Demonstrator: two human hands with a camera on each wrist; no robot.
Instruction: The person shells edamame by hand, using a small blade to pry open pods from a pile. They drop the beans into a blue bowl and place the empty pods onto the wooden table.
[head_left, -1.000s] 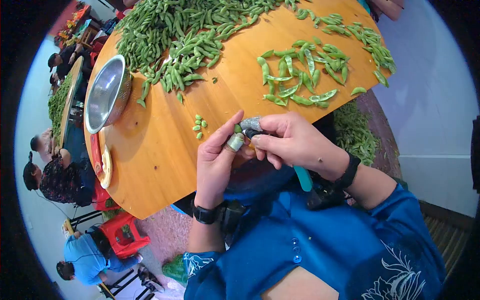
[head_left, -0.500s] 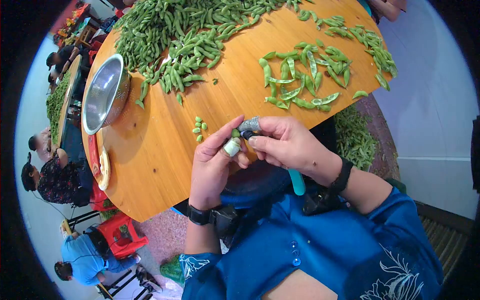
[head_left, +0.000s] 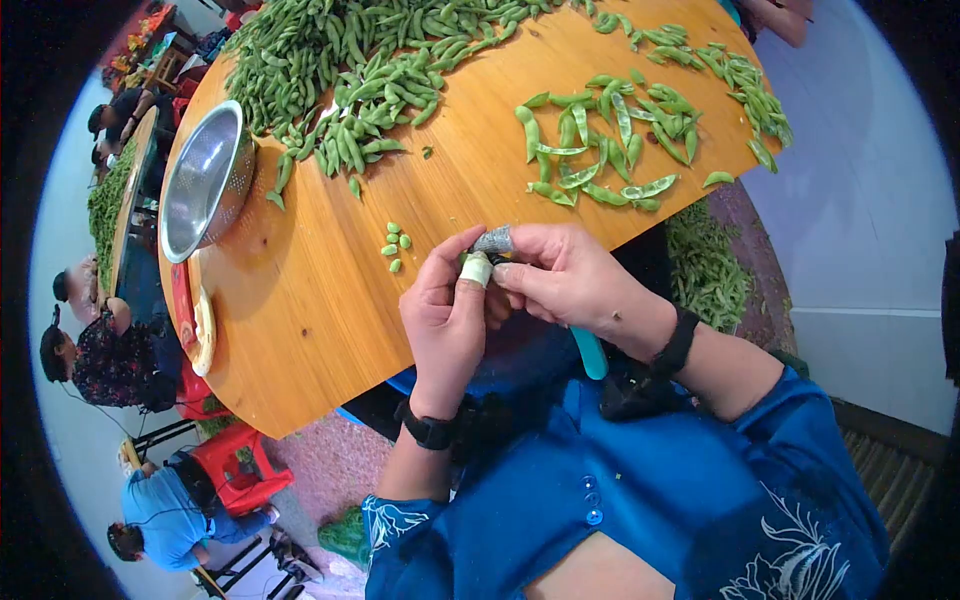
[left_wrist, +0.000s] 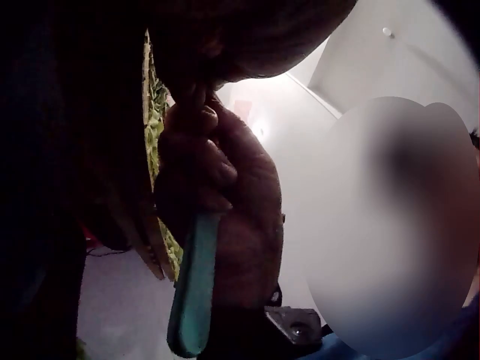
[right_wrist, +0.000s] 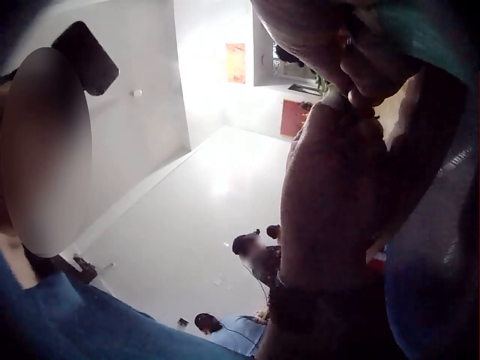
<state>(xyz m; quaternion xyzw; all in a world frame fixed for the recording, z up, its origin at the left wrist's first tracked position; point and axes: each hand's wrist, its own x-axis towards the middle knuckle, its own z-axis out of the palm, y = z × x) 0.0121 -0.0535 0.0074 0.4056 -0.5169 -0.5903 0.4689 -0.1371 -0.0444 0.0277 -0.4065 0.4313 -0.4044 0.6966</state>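
Observation:
In the head view my left hand [head_left: 447,310] and right hand [head_left: 585,285] meet over the near table edge. A pale wrap [head_left: 476,268] covers my left thumb. Between that thumb and the index finger I pinch a green bean pod, almost wholly hidden now. My right hand, its index finger in a grey wrap [head_left: 494,240], grips a tool with a teal handle [head_left: 590,353]; the handle [left_wrist: 193,292] also sticks out below the fist in the left wrist view. The tool's working end is hidden by my fingers. Several shelled beans [head_left: 393,241] lie just beyond my left hand.
A large heap of bean pods [head_left: 330,75] covers the wooden table's [head_left: 310,290] far side. Opened pods [head_left: 610,145] lie at the right. A metal colander [head_left: 208,180] stands at the left edge. A blue basin [head_left: 500,370] sits below my hands. Other people [head_left: 170,510] sit at the left.
The left thumb has moved up toward the index finger, covering the green pod that showed between them before. Both hands stay together, and the beans on the table lie as before.

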